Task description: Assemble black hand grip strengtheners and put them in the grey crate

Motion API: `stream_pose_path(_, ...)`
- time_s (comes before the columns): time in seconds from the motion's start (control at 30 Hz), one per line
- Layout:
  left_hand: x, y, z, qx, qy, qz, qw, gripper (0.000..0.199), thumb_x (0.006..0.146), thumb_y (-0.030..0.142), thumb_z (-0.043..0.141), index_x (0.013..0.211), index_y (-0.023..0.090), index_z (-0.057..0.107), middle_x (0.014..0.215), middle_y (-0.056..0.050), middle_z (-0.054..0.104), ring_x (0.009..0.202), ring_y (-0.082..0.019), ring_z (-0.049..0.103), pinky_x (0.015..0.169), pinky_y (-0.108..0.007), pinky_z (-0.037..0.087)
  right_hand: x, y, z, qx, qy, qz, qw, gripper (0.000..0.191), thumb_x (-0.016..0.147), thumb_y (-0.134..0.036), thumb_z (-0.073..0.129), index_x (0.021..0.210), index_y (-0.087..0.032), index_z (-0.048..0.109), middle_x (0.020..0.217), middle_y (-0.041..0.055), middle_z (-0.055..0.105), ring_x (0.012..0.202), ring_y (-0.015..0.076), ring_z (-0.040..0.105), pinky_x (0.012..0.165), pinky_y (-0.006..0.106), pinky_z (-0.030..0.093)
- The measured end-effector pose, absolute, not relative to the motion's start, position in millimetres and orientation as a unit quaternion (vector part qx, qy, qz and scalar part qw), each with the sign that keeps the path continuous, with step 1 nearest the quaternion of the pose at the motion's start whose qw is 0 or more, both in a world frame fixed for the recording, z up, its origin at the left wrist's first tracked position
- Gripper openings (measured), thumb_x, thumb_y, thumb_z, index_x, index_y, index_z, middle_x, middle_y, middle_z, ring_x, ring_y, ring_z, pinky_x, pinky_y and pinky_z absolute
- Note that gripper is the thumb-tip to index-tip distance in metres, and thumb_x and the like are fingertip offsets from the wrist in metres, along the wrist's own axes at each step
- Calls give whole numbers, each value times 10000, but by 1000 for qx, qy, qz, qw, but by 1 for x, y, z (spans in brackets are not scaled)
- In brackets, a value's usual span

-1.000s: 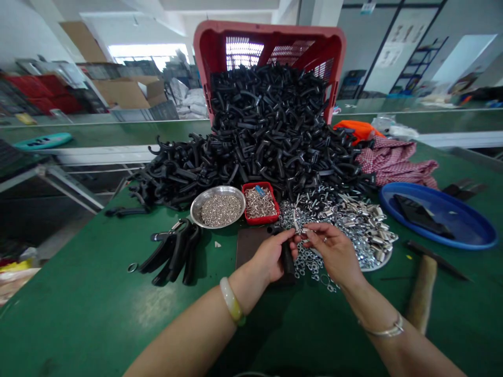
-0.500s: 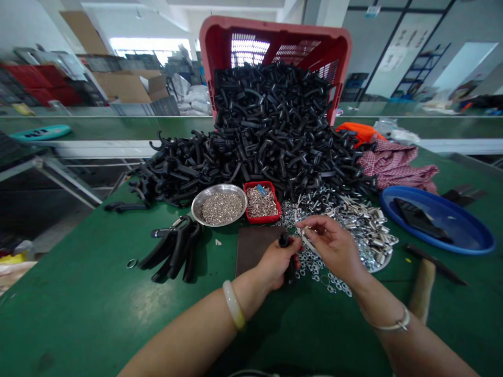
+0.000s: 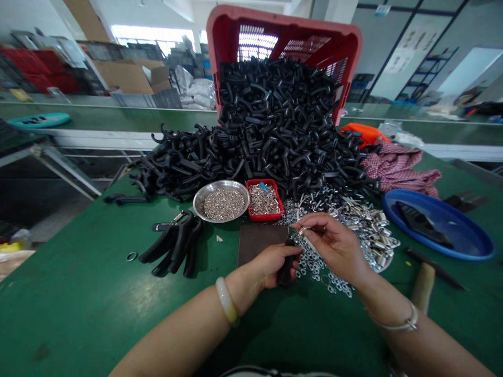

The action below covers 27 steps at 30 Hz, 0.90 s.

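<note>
My left hand point(image 3: 273, 264) is wrapped round a black plastic handle point(image 3: 286, 271), its upper end by the index finger. Close to its right, my right hand point(image 3: 338, 245) pinches a small metal coil spring point(image 3: 302, 231) between thumb and fingertips. The spring is just above the handle's end; whether they touch is not clear. Beneath and behind my left hand lies a dark flat plate point(image 3: 255, 242). Small metal rings and springs point(image 3: 365, 230) are heaped under and beyond my right hand. On the left lie several assembled black handles point(image 3: 176, 243) beside a loose ring point(image 3: 132, 256).
A red crate point(image 3: 283, 21) lies tipped, black handles point(image 3: 267, 136) spilling from it. A steel bowl point(image 3: 197, 208) and a red box point(image 3: 266, 217) hold small metal parts. To the right are a blue tray point(image 3: 471, 251) bearing a phone, a hammer point(image 3: 424, 288) and a checked cloth point(image 3: 408, 167).
My left hand has tilted the handle, so its open upper end shows less. The right hand has brought the spring slightly left, nearer to it. The view has shifted a little.
</note>
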<state>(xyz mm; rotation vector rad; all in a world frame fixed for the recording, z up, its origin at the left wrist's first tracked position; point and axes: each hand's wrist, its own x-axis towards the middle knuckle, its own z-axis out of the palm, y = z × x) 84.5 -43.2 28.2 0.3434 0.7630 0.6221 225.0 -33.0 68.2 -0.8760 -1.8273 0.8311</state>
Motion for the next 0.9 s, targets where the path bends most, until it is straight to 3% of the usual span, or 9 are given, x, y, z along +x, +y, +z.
stream_pose_path(0.53,82,-44,30,221,400,298,838,136,685,181,608,724,146,482,599,36,456,437,-37,417,353,-121,273,224,-28,71,-351,-786,307,405,115,828,-185,497,901,-237,569,951,46,571,941,177,548,825,369,455)
stream_pose_path(0.77,72,-49,39,343,327,262,841,190,670,232,655,739,119,518,659,11,520,392,-5,355,354,-140,246,240,-10,54,-383,-659,558,328,140,774,-292,587,872,-194,565,857,30,631,816,150,601,768,343,480)
stream_pose_path(0.9,63,-38,33,262,292,276,878,221,688,178,641,877,128,538,681,20,504,407,5,349,371,-116,253,256,10,34,-435,-631,544,341,231,735,-324,615,905,-175,574,893,52,639,819,161,609,775,352,482)
